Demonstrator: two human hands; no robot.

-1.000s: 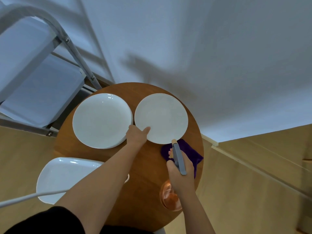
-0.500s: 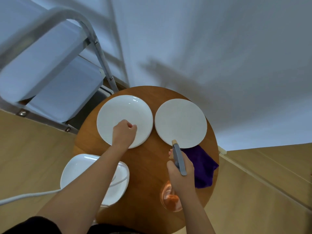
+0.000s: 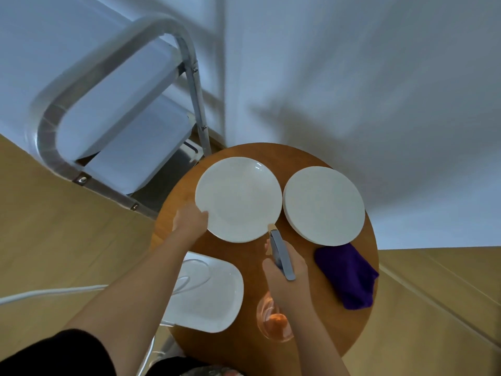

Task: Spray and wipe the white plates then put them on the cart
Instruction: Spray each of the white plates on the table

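A round wooden table (image 3: 238,346) stands on pale wood flooring (image 3: 67,240) beside a white wall (image 3: 352,77)

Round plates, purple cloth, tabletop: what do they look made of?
Left plate: probably glazed ceramic, glossy white with a highlight near its rim. Right plate: white, looks matte and finely speckled; ceramic or melamine, unclear. Purple cloth: soft fabric, crumpled folds, likely microfibre. Round table: wood or wood-look veneer, smooth brown satin surface.

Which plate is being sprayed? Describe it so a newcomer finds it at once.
Start at the round wooden table. Two round white plates sit at its far side; take the left white plate, nearer the metal-framed cart. Unlike the right white plate, the left hand holds its rim and the grey-headed spray bottle points at it.
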